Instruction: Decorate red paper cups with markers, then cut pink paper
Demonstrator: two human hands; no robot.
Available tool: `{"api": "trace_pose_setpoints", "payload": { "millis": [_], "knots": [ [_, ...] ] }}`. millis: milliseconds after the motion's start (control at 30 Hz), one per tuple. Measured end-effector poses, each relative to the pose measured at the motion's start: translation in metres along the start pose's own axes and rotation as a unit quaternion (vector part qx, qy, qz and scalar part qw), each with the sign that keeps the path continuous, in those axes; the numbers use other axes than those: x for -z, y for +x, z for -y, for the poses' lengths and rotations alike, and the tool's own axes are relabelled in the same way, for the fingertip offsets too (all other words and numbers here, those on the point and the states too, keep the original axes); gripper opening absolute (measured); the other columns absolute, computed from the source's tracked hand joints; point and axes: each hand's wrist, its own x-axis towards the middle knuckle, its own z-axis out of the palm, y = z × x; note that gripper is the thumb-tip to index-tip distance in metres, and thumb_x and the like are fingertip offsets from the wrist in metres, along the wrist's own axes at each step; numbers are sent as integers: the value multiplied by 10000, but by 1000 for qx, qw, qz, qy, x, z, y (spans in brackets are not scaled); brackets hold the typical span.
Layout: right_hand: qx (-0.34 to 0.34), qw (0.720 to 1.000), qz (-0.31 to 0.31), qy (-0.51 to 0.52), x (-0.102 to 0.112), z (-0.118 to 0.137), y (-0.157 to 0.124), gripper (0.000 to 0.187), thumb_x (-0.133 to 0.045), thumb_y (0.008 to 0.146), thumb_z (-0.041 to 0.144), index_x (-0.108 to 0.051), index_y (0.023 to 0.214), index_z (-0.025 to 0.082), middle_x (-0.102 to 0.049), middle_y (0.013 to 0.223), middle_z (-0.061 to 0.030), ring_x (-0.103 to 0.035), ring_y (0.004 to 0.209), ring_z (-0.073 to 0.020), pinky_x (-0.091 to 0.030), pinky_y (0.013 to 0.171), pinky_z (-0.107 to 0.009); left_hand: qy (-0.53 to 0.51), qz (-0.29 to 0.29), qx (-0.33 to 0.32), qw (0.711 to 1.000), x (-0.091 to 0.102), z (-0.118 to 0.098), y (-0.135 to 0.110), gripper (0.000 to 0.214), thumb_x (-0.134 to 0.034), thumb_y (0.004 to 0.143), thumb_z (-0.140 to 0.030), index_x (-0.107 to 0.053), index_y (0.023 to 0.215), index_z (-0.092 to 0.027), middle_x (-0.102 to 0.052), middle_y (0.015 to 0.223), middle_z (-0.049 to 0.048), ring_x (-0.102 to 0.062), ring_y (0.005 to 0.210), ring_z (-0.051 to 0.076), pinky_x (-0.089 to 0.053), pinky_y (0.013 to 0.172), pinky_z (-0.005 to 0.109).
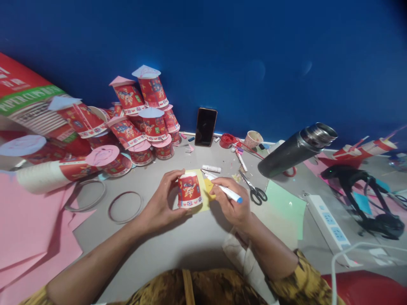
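Note:
My left hand (165,199) is wrapped round a red printed paper cup (190,190), held upside down with its white patterned rim at the bottom. Between the fingers of my right hand (233,205) is a white marker (227,192) with a blue end, its other end pointing left toward the cup. Yellow paper (206,205) lies beneath and behind the cup. Just beyond the two hands is a white glue stick (211,169). Black-handled scissors (254,190) rest right of my right hand. I cannot see whether the marker touches anything.
Stacked red cups with paper cone tops (152,123) stand at the back left. A phone (206,127) leans on the blue wall. Pink paper (28,220) covers the left side. A dark flask (294,150), green paper (284,207) and a power strip (330,226) are on the right.

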Motion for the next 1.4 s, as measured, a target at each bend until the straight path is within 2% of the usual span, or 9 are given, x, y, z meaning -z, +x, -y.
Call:
{"api": "trace_pose_setpoints", "payload": {
  "millis": [233, 433, 600, 767, 933, 1033, 1167, 1267, 1400],
  "knots": [
    [20, 999, 46, -21, -4, -7, -1, 133, -694, 1045, 206, -704, 1172, 243, -848, 1024, -75, -828, 907, -227, -649, 821, -327, -182, -51, 135, 973, 2, 1, 2, 840, -1009, 731, -365, -524, 1413, -285, -562, 1600, 158, -520, 1576, 401, -390, 1339, 607],
    [37, 998, 42, -32, -9, -8, -3, 169, -711, 1038, 208, -680, 1200, 248, -836, 1022, -82, -812, 896, -238, -645, 802, -345, -347, -67, 200, 914, 0, -2, 5, 830, -1065, 650, -438, -601, 1330, -333, -656, 1558, 84, -609, 1495, 390, -474, 1276, 619],
    [33, 998, 13, -45, -9, -7, -2, 138, -695, 1034, 174, -684, 1150, 248, -804, 919, -49, -787, 812, -217, -622, 745, -321, -364, -43, 196, 909, -5, -4, 3, 830, -1079, 636, -417, -622, 1325, -342, -688, 1519, 64, -649, 1443, 353, -500, 1259, 563],
    [53, 996, 12, -74, -9, -5, -1, 157, -673, 1014, 145, -683, 1132, 248, -814, 928, -62, -778, 809, -228, -612, 747, -338, -336, -15, 191, 922, -3, 2, 2, 835, -1048, 702, -440, -573, 1383, -352, -711, 1458, 93, -735, 1283, 327, -606, 1117, 538],
    [47, 998, 23, -41, -8, -2, -2, 160, -680, 1009, 159, -681, 1138, 253, -817, 930, -57, -781, 797, -218, -618, 732, -328, -315, -45, 196, 928, 2, -3, 4, 810, -1036, 685, -477, -640, 1374, -318, -722, 1462, 112, -684, 1361, 373, -608, 1092, 539],
    [47, 999, 15, -20, -7, 0, -2, 185, -682, 1007, 166, -675, 1166, 260, -815, 949, -59, -786, 829, -223, -633, 755, -341, -357, -45, 247, 900, 4, -10, 7, 723, -983, 726, -559, -706, 1333, -278, -770, 1400, 121, -715, 1305, 386, -629, 1035, 527],
    [61, 998, -1, -5, -5, 1, 0, 289, -716, 996, 176, -668, 1265, 270, -817, 1019, -77, -790, 892, -246, -648, 802, -382, -421, -22, 278, 863, 5, -12, 10, 618, -865, 848, -659, -773, 1263, -210, -841, 1228, 131, -806, 1049, 309, -667, 883, 399],
    [80, 997, -12, 3, -4, 3, 0, 344, -733, 988, 160, -674, 1309, 268, -815, 1027, -85, -786, 919, -256, -646, 819, -398, -476, 67, 338, 809, 8, -8, 11, 697, -805, 882, -737, -773, 1267, -156, -865, 1125, 174, -831, 877, 282, -681, 740, 353],
    [52, 998, -17, 35, -2, 10, 2, 346, -707, 1002, 163, -673, 1327, 276, -834, 1123, -105, -784, 967, -268, -638, 829, -426, -501, 182, 395, 748, 10, -1, 8, 792, -730, 911, -803, -783, 1205, -70, -862, 1004, 229, -852, 821, 301, -662, 579, 284]
  ]
}}
